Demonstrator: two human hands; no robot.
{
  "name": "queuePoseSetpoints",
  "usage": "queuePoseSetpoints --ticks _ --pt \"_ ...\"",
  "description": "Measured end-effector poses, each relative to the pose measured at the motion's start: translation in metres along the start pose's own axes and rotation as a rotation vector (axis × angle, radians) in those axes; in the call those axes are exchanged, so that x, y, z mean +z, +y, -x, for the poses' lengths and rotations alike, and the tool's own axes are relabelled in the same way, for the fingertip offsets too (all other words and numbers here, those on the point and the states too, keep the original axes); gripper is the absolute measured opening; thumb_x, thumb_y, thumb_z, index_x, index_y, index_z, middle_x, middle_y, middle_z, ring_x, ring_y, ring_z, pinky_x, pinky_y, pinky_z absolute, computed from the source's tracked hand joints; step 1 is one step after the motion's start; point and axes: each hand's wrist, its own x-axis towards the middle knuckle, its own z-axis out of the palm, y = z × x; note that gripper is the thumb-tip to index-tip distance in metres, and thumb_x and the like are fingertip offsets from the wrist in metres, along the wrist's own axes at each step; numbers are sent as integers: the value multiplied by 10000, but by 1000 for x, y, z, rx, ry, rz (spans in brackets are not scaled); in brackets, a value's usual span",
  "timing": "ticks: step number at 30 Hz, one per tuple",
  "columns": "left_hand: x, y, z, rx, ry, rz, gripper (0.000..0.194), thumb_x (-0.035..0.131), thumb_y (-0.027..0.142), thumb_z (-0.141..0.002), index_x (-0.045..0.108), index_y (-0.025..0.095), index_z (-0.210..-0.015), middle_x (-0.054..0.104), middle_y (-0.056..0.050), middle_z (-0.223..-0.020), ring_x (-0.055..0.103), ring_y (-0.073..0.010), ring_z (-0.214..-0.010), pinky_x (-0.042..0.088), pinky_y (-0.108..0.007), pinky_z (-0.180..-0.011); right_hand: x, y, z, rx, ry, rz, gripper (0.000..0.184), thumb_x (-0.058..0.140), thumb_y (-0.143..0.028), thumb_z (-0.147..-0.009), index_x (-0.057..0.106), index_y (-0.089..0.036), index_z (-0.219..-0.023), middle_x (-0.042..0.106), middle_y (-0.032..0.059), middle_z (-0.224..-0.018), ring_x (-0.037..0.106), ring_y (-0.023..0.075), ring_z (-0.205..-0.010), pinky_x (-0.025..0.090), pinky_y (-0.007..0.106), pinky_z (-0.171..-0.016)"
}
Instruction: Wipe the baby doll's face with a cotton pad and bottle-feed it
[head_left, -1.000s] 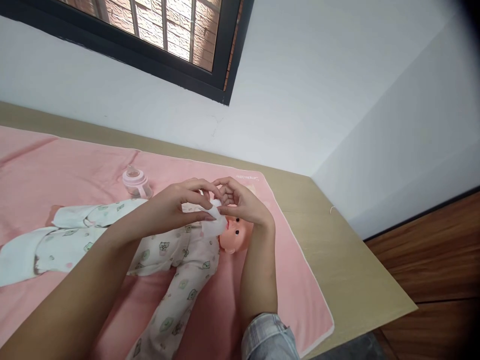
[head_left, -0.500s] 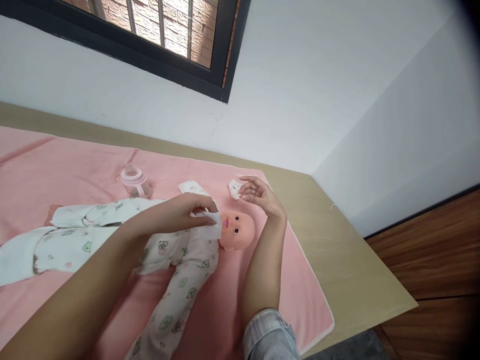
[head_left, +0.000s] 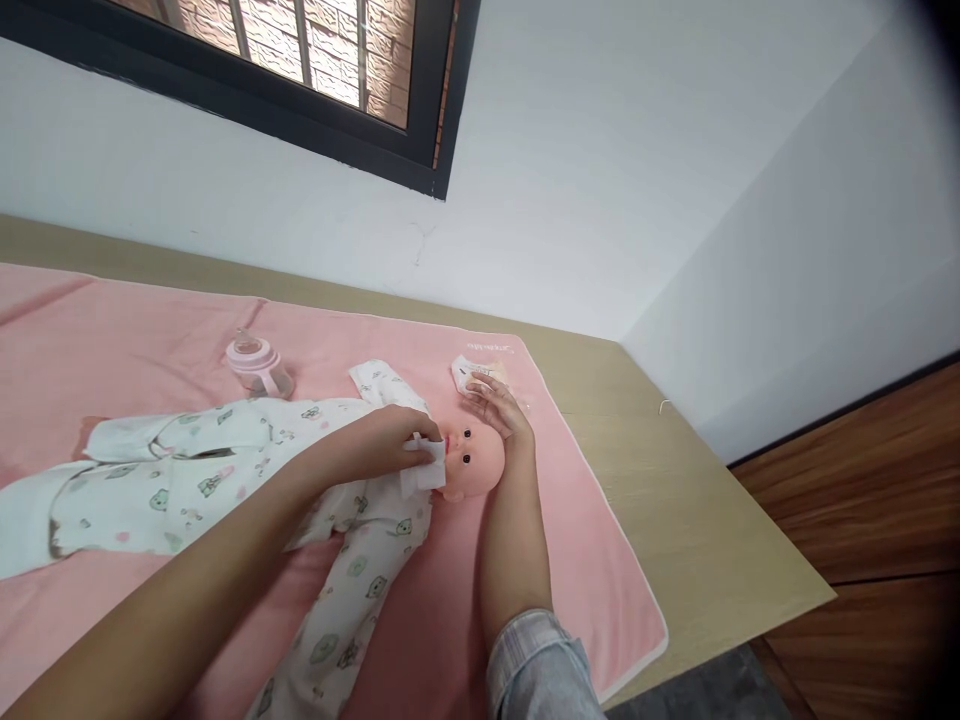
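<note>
A baby doll (head_left: 480, 462) in white printed clothes (head_left: 225, 480) lies on its back on a pink blanket (head_left: 592, 590), its head toward the right. My left hand (head_left: 394, 440) pinches a white tissue (head_left: 426, 472) against the doll's mouth and chin. Beside the top of the doll's head is my right hand (head_left: 499, 405), fingers spread and curved, the palm touching or nearly touching the head. A small white packet (head_left: 465, 372) lies on the blanket just behind those fingers, partly covered by them.
A baby bottle (head_left: 259, 365) with a pink collar and handle rests on the blanket beyond the doll's body. The wooden table (head_left: 660, 500) ends in a corner at the right. A white wall (head_left: 525, 230) with a dark-framed window (head_left: 420, 150) rises behind.
My right hand has come down from above the packet to the doll's head, baring more of the packet. My left hand keeps the tissue at the doll's mouth. The view has shifted slightly.
</note>
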Motion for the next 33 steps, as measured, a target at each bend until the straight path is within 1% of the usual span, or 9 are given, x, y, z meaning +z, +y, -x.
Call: queuePoseSetpoints --ticks 2,4,6,10,13,18,26,29,33 --pt "1 3 0 -23 3 2 212 475 191 -799 681 205 -848 681 15 -814 588 -161 -706 370 -246 -605 0 3 -2 -1 -14 -18 413 771 -315 -729 659 -245 -1121 701 11 -1007 663 138 -927 523 346 -953" --pt "2 6 0 -56 6 5 176 470 213 -808 635 193 -749 634 18 -701 539 -153 -627 332 -251 -559 1 5 -4 13 -12 -33 411 778 -306 -723 656 -243 -1110 704 10 -1002 665 137 -924 527 341 -944" --pt "3 8 1 -81 18 13 181 465 228 -816 582 186 -684 594 19 -646 506 -150 -595 308 -255 -542 2 8 -6 41 -4 -37 409 785 -294 -713 652 -237 -1096 709 9 -989 668 136 -915 532 331 -930" --pt "6 11 0 -122 69 43 155 478 230 -813 577 187 -703 631 12 -720 544 -162 -657 327 -252 -582 3 11 -7 85 9 -18 411 783 -288 -715 634 -226 -1093 716 16 -986 677 143 -911 537 318 -908" --pt "10 11 -2 -178 69 14 130 489 236 -798 558 191 -697 630 7 -727 552 -173 -673 323 -259 -578 4 13 -9 102 19 8 388 771 -296 -727 621 -222 -1078 718 21 -995 685 143 -902 532 323 -919" --pt "13 10 -2 -157 108 -25 138 490 232 -782 486 189 -651 600 13 -682 537 -170 -647 320 -267 -561 4 15 -11 109 37 28 383 758 -300 -739 612 -219 -1083 720 24 -1000 693 147 -900 525 327 -937" --pt "8 11 0 -185 122 -8 142 485 214 -809 612 203 -748 685 4 -816 607 -188 -737 368 -271 -610 3 18 -12 99 45 8 389 750 -308 -746 606 -230 -1098 720 25 -1002 690 149 -922 524 331 -952" --pt "8 11 -1 -189 111 -18 146 492 213 -809 635 206 -776 698 -2 -875 623 -202 -801 384 -273 -633 3 18 -12 100 57 10 371 743 -305 -750 607 -231 -1087 718 26 -1010 691 144 -914 525 323 -948" --pt "9 9 -1 -180 129 -27 162 485 217 -813 647 216 -806 704 10 -885 630 -203 -819 394 -276 -642 5 17 -11 105 74 11 359 745 -297 -744 606 -234 -1068 718 22 -1009 692 144 -910 524 324 -948"
